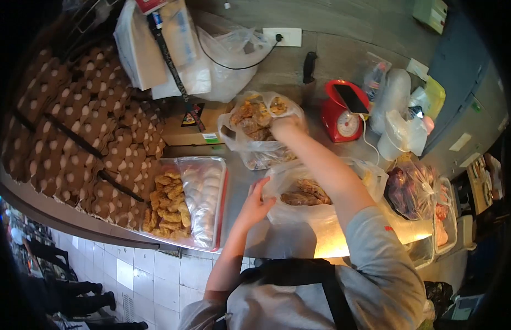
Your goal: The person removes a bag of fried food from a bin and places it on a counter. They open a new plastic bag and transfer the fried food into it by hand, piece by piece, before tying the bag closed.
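A clear plastic bag [253,118] full of browned food pieces stands at the back of the metal counter. My right hand [287,131] reaches to its right edge, and its fingertips are hidden there. Nearer to me lies a second open bag [288,212] with dark brown pieces [306,193] inside. My left hand [257,202] is beside that bag's left edge, fingers apart, holding nothing. To the left, a tray [224,190] holds golden fried pieces [170,206] and pale items under plastic wrap [203,201].
Stacked egg trays [74,137] fill the left side. A red scale [333,120] with a phone [351,99] on it stands at the back right, its white cable trailing down. Bagged dark meat [410,190] and a meat tray [442,220] are at the right. Several people stand lower left.
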`<move>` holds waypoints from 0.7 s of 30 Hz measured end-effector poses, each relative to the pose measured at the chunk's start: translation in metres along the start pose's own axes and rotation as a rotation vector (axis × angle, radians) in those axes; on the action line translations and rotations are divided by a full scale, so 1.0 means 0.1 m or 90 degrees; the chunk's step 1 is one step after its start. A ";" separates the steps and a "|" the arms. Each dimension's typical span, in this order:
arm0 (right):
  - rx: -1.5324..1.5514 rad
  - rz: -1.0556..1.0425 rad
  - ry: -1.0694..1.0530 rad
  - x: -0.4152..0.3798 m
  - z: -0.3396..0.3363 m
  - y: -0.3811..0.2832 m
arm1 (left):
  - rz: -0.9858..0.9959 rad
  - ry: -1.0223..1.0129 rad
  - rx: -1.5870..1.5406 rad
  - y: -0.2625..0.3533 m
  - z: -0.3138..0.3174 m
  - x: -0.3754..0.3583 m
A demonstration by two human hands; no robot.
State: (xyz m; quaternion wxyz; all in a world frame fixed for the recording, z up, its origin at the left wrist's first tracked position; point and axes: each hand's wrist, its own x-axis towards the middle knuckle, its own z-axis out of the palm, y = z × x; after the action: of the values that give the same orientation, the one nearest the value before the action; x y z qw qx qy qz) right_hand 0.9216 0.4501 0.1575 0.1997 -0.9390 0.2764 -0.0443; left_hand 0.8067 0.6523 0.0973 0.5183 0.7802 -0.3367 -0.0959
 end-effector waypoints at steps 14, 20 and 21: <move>0.129 -0.445 0.222 -0.33 -0.52 0.65 | 0.106 0.428 0.464 0.00 -0.72 1.38; 0.374 -0.482 0.189 -1.37 -1.06 0.94 | -0.215 0.144 0.384 -0.03 -0.93 2.01; 0.321 -0.499 0.179 -1.48 -1.11 1.08 | -0.157 0.085 0.439 -0.27 -0.97 2.11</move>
State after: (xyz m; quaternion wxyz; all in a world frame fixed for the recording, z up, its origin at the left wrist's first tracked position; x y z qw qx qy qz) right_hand 0.7214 0.4077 0.2202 0.3497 -0.8798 -0.0929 -0.3083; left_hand 1.0259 0.5983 0.1591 0.2308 0.9481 -0.2184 0.0125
